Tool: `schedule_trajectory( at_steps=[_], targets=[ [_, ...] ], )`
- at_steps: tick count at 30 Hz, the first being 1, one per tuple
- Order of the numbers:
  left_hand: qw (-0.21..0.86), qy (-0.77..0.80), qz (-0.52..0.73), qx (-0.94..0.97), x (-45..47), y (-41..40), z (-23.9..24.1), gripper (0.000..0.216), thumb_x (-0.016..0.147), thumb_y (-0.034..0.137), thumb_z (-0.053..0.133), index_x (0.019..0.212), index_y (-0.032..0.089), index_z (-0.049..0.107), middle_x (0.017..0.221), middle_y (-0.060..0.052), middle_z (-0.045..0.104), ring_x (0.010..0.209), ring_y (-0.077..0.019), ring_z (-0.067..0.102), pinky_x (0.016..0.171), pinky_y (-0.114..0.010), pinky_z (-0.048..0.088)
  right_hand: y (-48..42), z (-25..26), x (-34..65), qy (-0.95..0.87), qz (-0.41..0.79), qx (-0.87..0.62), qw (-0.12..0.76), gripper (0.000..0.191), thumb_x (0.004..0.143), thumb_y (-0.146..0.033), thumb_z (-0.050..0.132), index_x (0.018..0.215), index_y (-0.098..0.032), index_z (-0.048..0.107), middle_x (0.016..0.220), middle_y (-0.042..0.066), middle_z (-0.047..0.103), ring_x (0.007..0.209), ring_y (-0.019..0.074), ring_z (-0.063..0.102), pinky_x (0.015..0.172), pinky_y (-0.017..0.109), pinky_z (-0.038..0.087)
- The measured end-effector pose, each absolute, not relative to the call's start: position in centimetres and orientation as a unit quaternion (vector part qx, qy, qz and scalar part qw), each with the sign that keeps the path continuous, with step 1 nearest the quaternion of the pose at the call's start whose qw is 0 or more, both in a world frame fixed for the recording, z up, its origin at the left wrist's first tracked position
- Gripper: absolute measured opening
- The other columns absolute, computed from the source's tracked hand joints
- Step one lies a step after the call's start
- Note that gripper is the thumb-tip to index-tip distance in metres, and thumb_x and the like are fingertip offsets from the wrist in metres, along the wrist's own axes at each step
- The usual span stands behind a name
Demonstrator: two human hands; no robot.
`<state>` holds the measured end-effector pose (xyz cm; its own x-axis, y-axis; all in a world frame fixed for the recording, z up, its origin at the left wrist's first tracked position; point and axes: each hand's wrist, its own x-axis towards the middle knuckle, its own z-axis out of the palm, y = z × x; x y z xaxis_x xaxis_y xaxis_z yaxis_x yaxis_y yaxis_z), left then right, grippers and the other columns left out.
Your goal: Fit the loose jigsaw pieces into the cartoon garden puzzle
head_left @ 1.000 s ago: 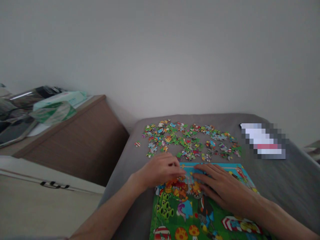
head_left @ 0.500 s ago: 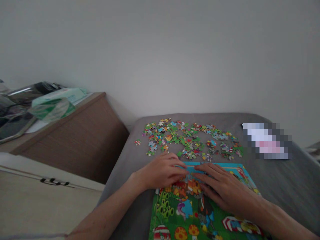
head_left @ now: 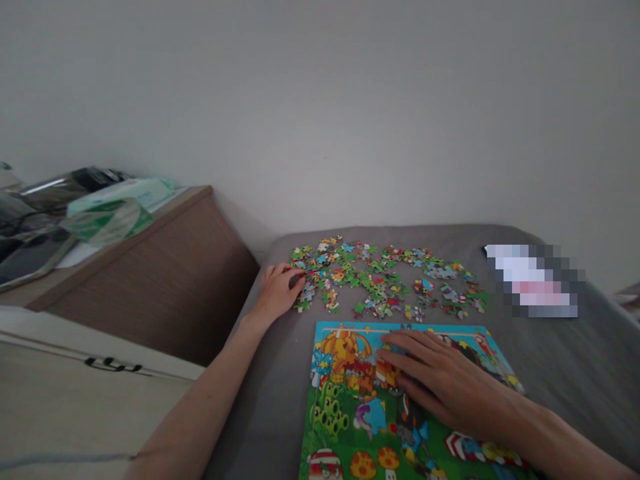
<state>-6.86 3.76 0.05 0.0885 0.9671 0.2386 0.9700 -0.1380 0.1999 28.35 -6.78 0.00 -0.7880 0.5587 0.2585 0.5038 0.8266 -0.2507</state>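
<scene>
A colourful jigsaw puzzle (head_left: 330,393) in a tray with a blue and green border lies in front of me, largely filled with cartoon plants and figures. My right hand (head_left: 435,373) rests flat on its upper part, fingers stretched out and covering some of the picture. Beyond the tray's far edge, loose puzzle pieces (head_left: 380,283) are spread in a wide band. At the left end of that band is my left hand (head_left: 279,290), its fingers curled down and drawn together at the grey cloth. What the fingertips hold, if anything, is hidden.
Grey cloth (head_left: 280,373) covers the surface under everything. A phone-like device (head_left: 533,280), its screen blurred out, lies at the right. To the left stands a brown cabinet (head_left: 165,267) with a green and white plastic packet (head_left: 113,217) on top. A wall rises behind.
My left hand has left the puzzle's top edge and moved left and away, covering the place where a red-and-white striped piece lay. My right hand has stayed almost still.
</scene>
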Motion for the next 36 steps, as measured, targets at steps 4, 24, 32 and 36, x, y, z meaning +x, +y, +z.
schedule_trajectory(
  at_steps=[4,24,32,36],
  targets=[
    [-0.01,-0.647,-0.177,-0.742,-6.8,3.8,0.2,0.023,0.094,0.035,0.054,0.104,0.024,0.072,0.112,-0.007,0.066,0.11,-0.0276,0.054,0.101,-0.046,0.041,-7.1,0.4,28.2,-0.953,0.092,-0.249,0.144,0.046,0.098,-0.031,0.054,0.144,-0.031,0.048,0.149,-0.001,0.051,0.137,0.0237,0.045,0.109,0.043,0.044],
    [-0.041,-0.564,-0.118,-0.816,-5.5,2.8,0.2,0.038,0.104,0.04,0.038,0.134,0.034,0.06,0.144,-0.003,0.054,0.132,-0.0272,0.045,0.108,-0.053,0.034,-7.8,0.4,26.8,-0.944,0.108,-0.283,0.128,0.05,0.099,-0.036,0.052,0.147,-0.024,0.043,0.138,0.005,0.059,0.125,0.0271,0.052,0.104,0.05,0.046],
    [-0.026,-0.57,-0.112,-0.813,-5.5,2.7,0.3,0.036,0.102,0.04,0.04,0.133,0.034,0.06,0.137,-0.004,0.057,0.128,-0.0281,0.047,0.103,-0.051,0.036,-7.9,0.4,26.5,-0.937,0.149,-0.294,0.114,0.045,0.101,-0.04,0.047,0.145,-0.029,0.044,0.135,0.004,0.057,0.124,0.0279,0.049,0.106,0.053,0.043],
    [-0.022,-0.588,-0.138,-0.797,-5.6,2.8,0.1,0.036,0.1,0.038,0.044,0.132,0.03,0.058,0.132,-0.006,0.059,0.125,-0.0278,0.049,0.104,-0.048,0.037,-7.9,0.3,26.8,-0.938,0.151,-0.291,0.115,0.045,0.101,-0.039,0.047,0.145,-0.03,0.043,0.135,0.003,0.056,0.126,0.0279,0.047,0.107,0.053,0.041]
  ],
)
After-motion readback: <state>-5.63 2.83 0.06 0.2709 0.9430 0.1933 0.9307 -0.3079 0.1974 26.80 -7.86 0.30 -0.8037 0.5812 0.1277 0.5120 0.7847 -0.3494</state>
